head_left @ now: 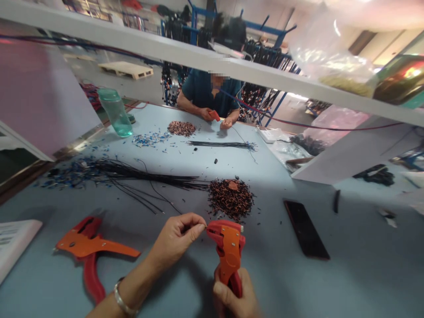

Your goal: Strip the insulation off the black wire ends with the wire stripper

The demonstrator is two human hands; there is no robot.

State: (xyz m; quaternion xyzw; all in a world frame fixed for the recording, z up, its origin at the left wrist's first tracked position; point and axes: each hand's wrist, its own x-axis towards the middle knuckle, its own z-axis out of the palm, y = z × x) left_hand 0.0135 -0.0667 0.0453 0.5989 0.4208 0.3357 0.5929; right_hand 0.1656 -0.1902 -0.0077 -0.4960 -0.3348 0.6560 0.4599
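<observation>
In the head view my right hand (233,293) is wrapped round the handles of a red and orange wire stripper (230,247), held upright with its jaws toward the left. My left hand (180,234) pinches a thin black wire (162,194) close to the stripper's jaws. The wire's tip is hidden at the jaws, so I cannot tell how far in it sits. Just beyond the tool lies a heap of short black and copper-coloured offcuts (231,199). A bundle of long black wires (145,172) with blue ends stretches to the left of that heap.
A second wire stripper (89,247) lies at front left, a black phone (306,229) at right. Across the table a co-worker (212,95) holds a red tool and a wire. A green bottle (115,112) stands far left. A white beam (198,53) crosses above.
</observation>
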